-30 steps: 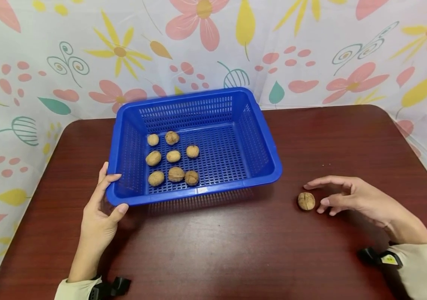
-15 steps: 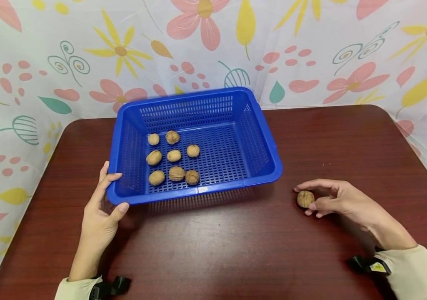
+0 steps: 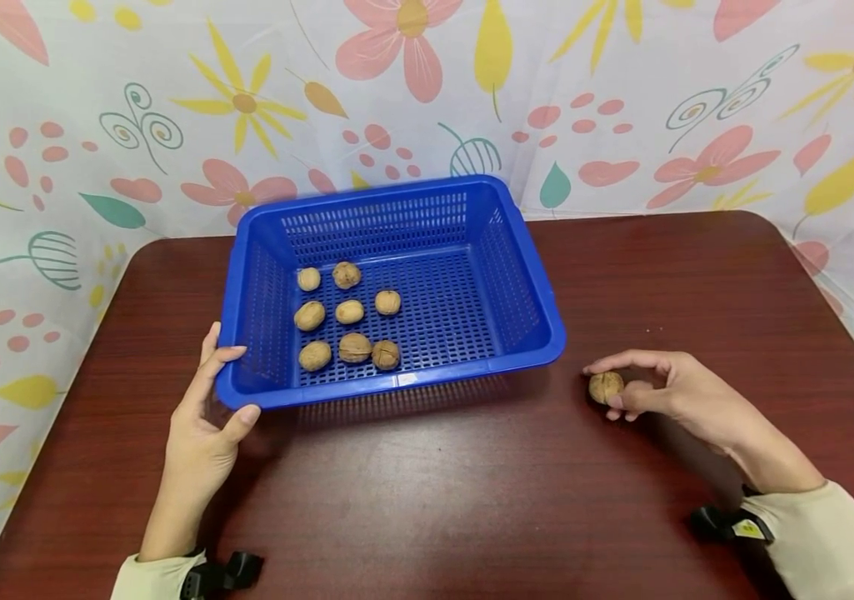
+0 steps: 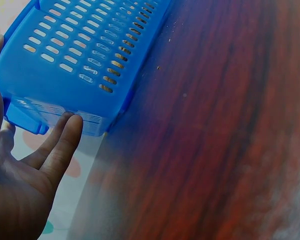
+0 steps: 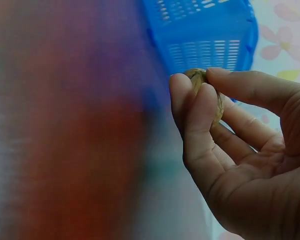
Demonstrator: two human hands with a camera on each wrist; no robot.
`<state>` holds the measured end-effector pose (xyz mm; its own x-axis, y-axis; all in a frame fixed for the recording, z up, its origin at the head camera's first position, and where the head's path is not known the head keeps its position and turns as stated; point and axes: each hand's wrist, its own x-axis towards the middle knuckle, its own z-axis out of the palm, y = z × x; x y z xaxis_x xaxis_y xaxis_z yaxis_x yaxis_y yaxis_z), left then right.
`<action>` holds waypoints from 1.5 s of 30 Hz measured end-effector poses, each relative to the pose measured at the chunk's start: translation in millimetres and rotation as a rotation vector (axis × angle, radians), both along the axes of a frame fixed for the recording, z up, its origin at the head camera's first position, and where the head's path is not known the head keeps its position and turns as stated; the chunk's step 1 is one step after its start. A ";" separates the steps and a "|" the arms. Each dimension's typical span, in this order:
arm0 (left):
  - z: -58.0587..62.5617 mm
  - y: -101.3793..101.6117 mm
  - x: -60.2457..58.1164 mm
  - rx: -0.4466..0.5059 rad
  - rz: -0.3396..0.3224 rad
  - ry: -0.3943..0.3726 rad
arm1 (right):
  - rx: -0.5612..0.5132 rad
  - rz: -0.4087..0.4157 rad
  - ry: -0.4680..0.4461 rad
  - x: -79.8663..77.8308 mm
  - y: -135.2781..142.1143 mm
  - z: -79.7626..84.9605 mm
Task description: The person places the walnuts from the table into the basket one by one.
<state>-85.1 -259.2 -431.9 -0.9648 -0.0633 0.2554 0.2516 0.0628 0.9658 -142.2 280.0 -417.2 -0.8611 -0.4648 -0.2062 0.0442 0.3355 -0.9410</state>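
Observation:
A blue perforated plastic basket [image 3: 471,367] stands towards the back of the table, and several walnuts, one of them [image 3: 355,347], lie on the left part of its floor. At the basket's near left corner my left hand [image 3: 197,442] holds the rim, thumb on the front edge and a finger over the left edge. In the left wrist view, fingers [image 4: 65,145] of that hand reach along the outer wall. Right of the basket, my right hand [image 3: 696,408] pinches a single walnut [image 3: 603,386] between thumb and fingers; the right wrist view shows the walnut [image 5: 196,76] partly covered by the fingertips.
The dark red-brown wooden table [image 3: 412,517] extends in front of the basket and to its right. Behind it hangs a white floral-print cloth [image 3: 591,75], close to the basket's back rim.
My right hand has moved left to the walnut, taken it between thumb and fingers and shifted it slightly up and left. My left hand keeps its place on the basket.

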 end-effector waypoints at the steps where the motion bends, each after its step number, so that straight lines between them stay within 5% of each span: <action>1: 0.0 0.2 -0.1 0.000 0.000 0.000 | -0.009 -0.004 0.011 -2.0 0.3 3.0; 11: 0.7 0.7 0.0 -0.011 0.007 -0.002 | -0.212 -0.033 0.101 -35.4 -15.4 63.2; 23: 1.1 0.4 0.9 -0.027 0.021 -0.015 | -0.186 -0.016 0.077 -103.3 -108.2 128.6; 30: 1.4 0.5 1.0 -0.025 0.020 -0.023 | -0.243 0.079 -0.026 -146.2 -172.4 130.5; 36: 0.3 -0.1 1.1 -0.019 0.015 -0.021 | -0.278 0.162 -0.144 -178.8 -213.5 108.7; 45: 2.4 -0.8 1.6 -0.001 0.008 0.001 | -0.175 0.160 -0.266 -200.0 -244.7 82.7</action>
<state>-83.5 -260.0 -429.5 -0.9641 -0.0704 0.2561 0.2517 0.0657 0.9656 -342.2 35.3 -334.5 -0.7014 -0.6374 -0.3190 0.2556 0.1928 -0.9474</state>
